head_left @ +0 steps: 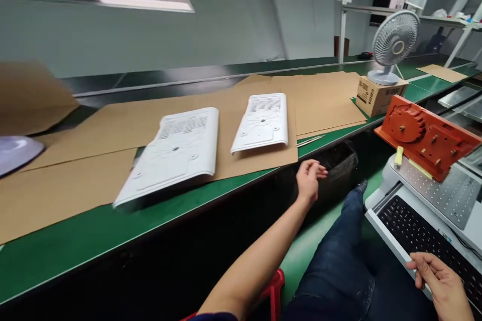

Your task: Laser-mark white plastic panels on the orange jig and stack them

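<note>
My left hand (309, 180) hovers just off the front edge of the green bench, its fingers curled together with nothing visible in them. Closest to it on the bench are a thin pair of tweezers-like sticks (311, 141) and a white plastic cover (262, 123) with vent slots. A second, similar white cover (176, 148) lies further left, partly over the bench edge. Low on the right, my right hand (439, 281) is closed at the front edge of a white keyboard tray (393, 246), thumb on top. A black keyboard (414, 233) sits in that tray.
Brown cardboard sheets (324, 100) cover much of the green bench (150, 225). A grey fan (397, 42) stands on a carton (380, 98). An orange fixture (429, 135) rests on the white machine's perforated plate (448, 193). A lined bin (337, 160) is under the bench.
</note>
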A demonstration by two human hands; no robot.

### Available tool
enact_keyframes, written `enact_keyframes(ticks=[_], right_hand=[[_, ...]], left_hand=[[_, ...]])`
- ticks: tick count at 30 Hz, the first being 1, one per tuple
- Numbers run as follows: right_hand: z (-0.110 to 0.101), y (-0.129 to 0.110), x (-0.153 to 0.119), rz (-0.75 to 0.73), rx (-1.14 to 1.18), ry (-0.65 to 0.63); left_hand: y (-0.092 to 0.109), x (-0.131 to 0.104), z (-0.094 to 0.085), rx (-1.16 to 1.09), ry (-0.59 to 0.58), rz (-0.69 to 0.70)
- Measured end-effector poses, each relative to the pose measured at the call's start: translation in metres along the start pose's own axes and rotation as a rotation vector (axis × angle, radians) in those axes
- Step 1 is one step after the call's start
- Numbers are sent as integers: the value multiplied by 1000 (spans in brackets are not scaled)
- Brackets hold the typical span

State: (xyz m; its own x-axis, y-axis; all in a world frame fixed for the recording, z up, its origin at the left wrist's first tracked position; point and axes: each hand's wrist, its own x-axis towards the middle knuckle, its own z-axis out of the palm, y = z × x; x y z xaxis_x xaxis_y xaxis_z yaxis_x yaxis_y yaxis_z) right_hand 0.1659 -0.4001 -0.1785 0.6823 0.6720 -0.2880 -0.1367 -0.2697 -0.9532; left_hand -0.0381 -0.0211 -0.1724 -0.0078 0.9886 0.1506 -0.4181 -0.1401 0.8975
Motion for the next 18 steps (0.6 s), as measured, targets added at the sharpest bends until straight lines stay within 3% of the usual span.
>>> enact_keyframes(ticks=[5,9,13,18], right_hand=[[-14,-4,-24,-149,23,38],[-36,9,-46,-177,166,103],[-83,39,-76,-194,180,310],[-147,78,-141,-91,164,743]], left_hand=[[-35,-130,76,82,-669,-231],[-40,-205,99,184,-1025,-303],[-46,-235,105,364,-1315,-262],[-51,-243,100,550,-1529,-278]])
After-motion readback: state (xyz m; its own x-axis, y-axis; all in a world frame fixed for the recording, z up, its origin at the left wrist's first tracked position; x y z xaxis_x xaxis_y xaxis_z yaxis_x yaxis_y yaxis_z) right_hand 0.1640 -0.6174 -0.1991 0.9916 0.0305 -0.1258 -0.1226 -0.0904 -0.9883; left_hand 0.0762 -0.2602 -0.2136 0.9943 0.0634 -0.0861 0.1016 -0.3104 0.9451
